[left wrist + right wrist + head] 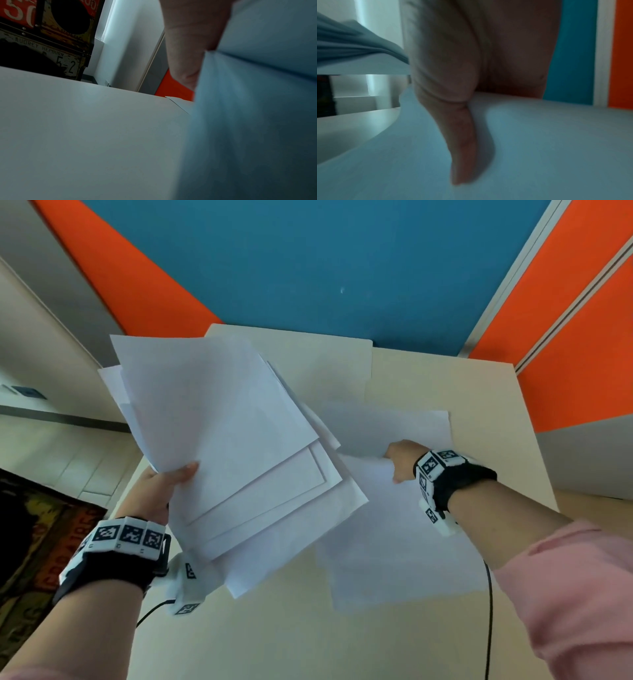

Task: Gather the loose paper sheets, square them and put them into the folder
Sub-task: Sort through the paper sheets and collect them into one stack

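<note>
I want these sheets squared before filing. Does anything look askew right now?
Yes. The stack that the left hand holds is fanned out, its corners and edges splayed at different angles. The right hand grips separate sheets, not yet merged with it.

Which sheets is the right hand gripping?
The sheets lying loose by the table's right side; the right hand pinches their edge. The fanned stack is in the left hand.

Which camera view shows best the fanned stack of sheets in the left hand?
The head view: the whole unsquared stack shows, gripped by the left hand. The left wrist view shows only a blurred underside; the right wrist view, a blurred edge.
</note>
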A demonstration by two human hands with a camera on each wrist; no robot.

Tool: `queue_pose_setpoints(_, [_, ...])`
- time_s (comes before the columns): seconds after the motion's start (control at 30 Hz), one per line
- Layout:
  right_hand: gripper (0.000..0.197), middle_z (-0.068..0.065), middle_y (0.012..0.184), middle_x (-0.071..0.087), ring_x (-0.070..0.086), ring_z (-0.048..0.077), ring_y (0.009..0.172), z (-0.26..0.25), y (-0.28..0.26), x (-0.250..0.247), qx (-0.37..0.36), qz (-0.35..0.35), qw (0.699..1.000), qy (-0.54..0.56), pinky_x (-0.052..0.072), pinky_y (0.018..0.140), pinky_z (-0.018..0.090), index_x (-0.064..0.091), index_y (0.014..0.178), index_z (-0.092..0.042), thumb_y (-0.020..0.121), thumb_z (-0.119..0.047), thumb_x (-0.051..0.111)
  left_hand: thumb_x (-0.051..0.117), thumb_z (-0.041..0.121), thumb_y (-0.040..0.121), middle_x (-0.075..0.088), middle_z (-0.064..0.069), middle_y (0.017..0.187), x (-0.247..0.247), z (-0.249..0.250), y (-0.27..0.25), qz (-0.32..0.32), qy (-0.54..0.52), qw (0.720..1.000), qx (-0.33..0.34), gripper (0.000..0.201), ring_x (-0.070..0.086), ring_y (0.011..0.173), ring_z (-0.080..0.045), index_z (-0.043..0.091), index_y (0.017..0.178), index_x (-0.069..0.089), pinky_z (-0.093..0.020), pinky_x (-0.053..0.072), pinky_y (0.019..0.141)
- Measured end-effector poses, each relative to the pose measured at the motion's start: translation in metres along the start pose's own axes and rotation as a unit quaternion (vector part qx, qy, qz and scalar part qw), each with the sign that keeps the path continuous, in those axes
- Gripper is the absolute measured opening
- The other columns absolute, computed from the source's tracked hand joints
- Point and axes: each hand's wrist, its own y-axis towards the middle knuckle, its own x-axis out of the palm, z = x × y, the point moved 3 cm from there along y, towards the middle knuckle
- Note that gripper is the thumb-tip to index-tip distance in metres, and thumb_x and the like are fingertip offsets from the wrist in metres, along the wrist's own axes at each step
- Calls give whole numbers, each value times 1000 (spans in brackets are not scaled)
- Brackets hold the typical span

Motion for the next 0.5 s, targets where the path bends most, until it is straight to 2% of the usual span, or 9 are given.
queue_pose_setpoints(0.07, [47, 13, 121, 61, 60, 29, 107, -1, -2, 1, 10, -32, 999, -34, 49, 87, 33, 54, 125, -2, 82, -13, 67, 59, 7, 85, 76, 4, 74, -5, 0, 0, 8, -8, 1000, -2, 16, 63, 85, -21, 12, 100, 63, -36, 50, 68])
queue_pose_setpoints(0.1, [49, 13, 118, 60, 60, 27, 102, 0, -2, -1, 17, -39, 998, -36, 48, 84, 32, 53, 125, -1, 82, -16, 68, 60, 7, 85, 76, 4, 74, -7, -1, 0, 14, -10, 1000, -4, 20, 63, 85, -21, 11, 104, 62, -38, 50, 71])
queue_pose_setpoints(0.17, [49, 13, 117, 61, 57, 24, 93, 6, 1, -12, 37, -27, 999, -9, 45, 80, 30, 54, 122, 0, 81, -21, 70, 61, 8, 84, 73, -2, 88, -10, -3, 0, 23, -8, 1000, -10, 22, 63, 86, -21, 12, 107, 61, -40, 50, 80])
queue_pose_setpoints(0.23, [57, 15, 127, 59, 58, 27, 105, 15, 8, -26, 64, 10, 997, 45, 46, 86, 31, 51, 126, 1, 79, -24, 72, 61, 8, 84, 67, -4, 96, -13, -6, 0, 30, -7, 999, -16, 15, 63, 85, -21, 13, 99, 62, -39, 49, 83])
queue_pose_setpoints(0.3, [68, 16, 136, 52, 53, 30, 121, 25, 15, -34, 98, 39, 989, 100, 44, 96, 33, 43, 134, 0, 79, -26, 73, 61, 7, 84, 66, -5, 96, -16, -8, -3, 34, -3, 999, -16, 14, 63, 85, -22, 13, 96, 63, -37, 50, 78])
queue_pose_setpoints(0.4, [82, 16, 144, 41, 45, 33, 129, 38, 27, -24, 134, 69, 976, 155, 40, 106, 38, 37, 140, -3, 73, -25, 78, 60, 6, 85, 65, -7, 100, -22, -10, -8, 37, 0, 999, -13, 31, 62, 88, -24, 8, 116, 56, -37, 49, 71])
queue_pose_setpoints(0.5, [99, 14, 141, 36, 38, 35, 131, 43, 31, -9, 146, 94, 974, 145, 38, 107, 42, 33, 140, -9, 59, -27, 87, 60, 7, 85, 64, -8, 96, -33, -13, -10, 58, 5, 998, -22, 32, 61, 85, -25, 5, 117, 55, -40, 47, 79])
